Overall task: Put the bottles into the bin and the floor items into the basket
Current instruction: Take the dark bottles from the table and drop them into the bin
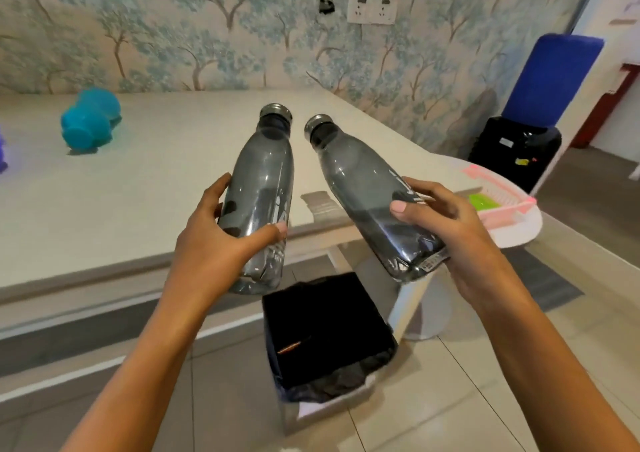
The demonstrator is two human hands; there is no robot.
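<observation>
Big white table [145, 188] fills the space in front of me, its edge running across just beyond my hands, and the tree-patterned wall [173, 28] rises behind it. On the floor right below sits the bin [325, 333], black liner open, tucked against the white table leg [410, 299]. Off to my right, a blue bottle tops a black water dispenser [516, 153], and nearer, a pink basket [498, 191] rests on the table's rounded end with something green in it. A teal pot [90, 122] lies tipped on the tabletop, far left. Now the 2 smoky bottles: my left hand [221, 240] is wrapped around the left bottle [259, 188], my right hand [450, 223] is clamped on the right bottle [367, 191], both tilted caps-away, their bases hanging over the bin.
</observation>
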